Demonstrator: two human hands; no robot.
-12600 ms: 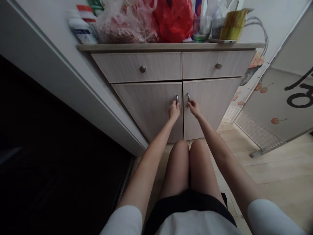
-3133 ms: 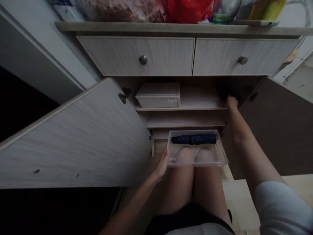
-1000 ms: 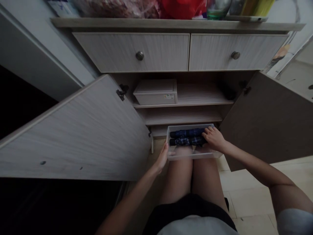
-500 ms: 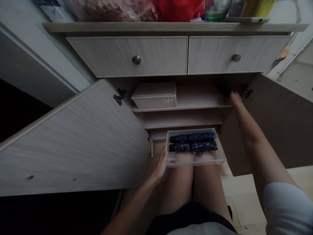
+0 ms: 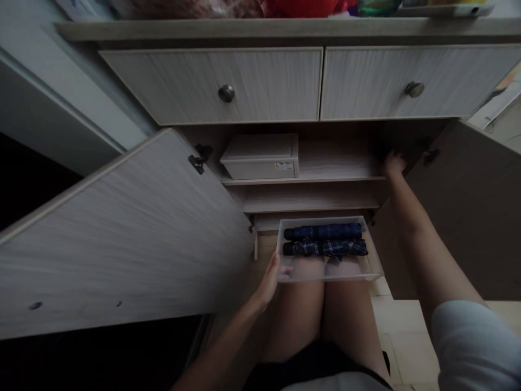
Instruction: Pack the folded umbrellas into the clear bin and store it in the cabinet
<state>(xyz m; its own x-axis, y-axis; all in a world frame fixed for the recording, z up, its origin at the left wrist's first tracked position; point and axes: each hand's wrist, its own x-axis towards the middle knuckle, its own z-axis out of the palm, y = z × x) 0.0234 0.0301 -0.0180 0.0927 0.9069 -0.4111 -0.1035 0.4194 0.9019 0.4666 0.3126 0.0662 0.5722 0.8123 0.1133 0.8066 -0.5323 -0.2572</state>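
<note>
My left hand [image 5: 271,279] grips the left side of a see-through plastic box [image 5: 379,271], which rests over my thighs. Two folded umbrellas lie side by side in it: a dark blue umbrella [image 5: 325,232] at the back and a navy plaid umbrella [image 5: 328,248] in front. My right hand [image 5: 394,163] reaches into the open cabinet, at the right end of the upper shelf [image 5: 336,160]. Its fingers look curled at something dark there, but shadow hides what they hold. On the same shelf, to the left, sits a pale lidded storage box [image 5: 260,157].
The left cabinet door [image 5: 134,244] and right cabinet door [image 5: 464,217] stand swung open on either side. Above are two shut drawers with round knobs [image 5: 226,93]. Bags and a red item [image 5: 309,6] lie on the cabinet top [image 5: 244,31]. A lower shelf [image 5: 309,200] runs beneath.
The view has moved slightly closer to the cabinet. My right hand stays at the upper shelf's right end, its fingers turned slightly. The left hand keeps holding the plastic box.
</note>
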